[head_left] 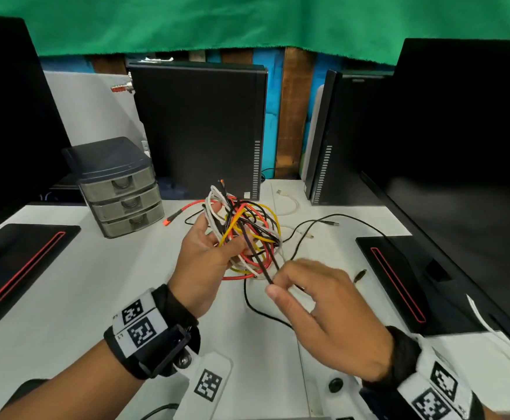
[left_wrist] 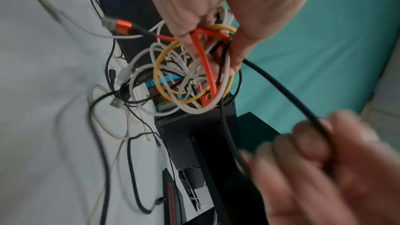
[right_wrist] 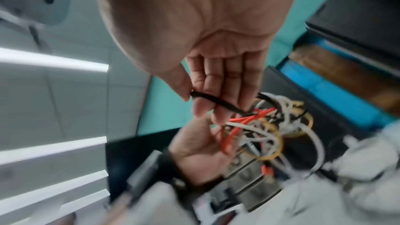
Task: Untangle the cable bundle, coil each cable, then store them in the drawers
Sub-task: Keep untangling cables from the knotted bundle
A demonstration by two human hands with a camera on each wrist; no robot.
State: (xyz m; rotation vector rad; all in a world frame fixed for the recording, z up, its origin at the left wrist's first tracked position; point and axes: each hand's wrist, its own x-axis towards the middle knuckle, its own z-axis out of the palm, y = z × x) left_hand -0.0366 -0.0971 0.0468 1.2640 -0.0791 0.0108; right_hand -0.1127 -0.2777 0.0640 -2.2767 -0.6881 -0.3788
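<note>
A tangled cable bundle of white, yellow, red and black strands hangs above the white desk, gripped by my left hand with fingers curled round its strands. My right hand pinches a black cable between thumb and fingertips just below and right of the bundle, seen too in the right wrist view. That black cable runs taut from the bundle to my right hand. A grey drawer unit with three shut drawers stands at the left rear.
Loose cables lie on the desk: a white one, a black one and an orange-tipped plug. Black computer towers stand behind. Monitor stands flank both sides, with a large monitor at right.
</note>
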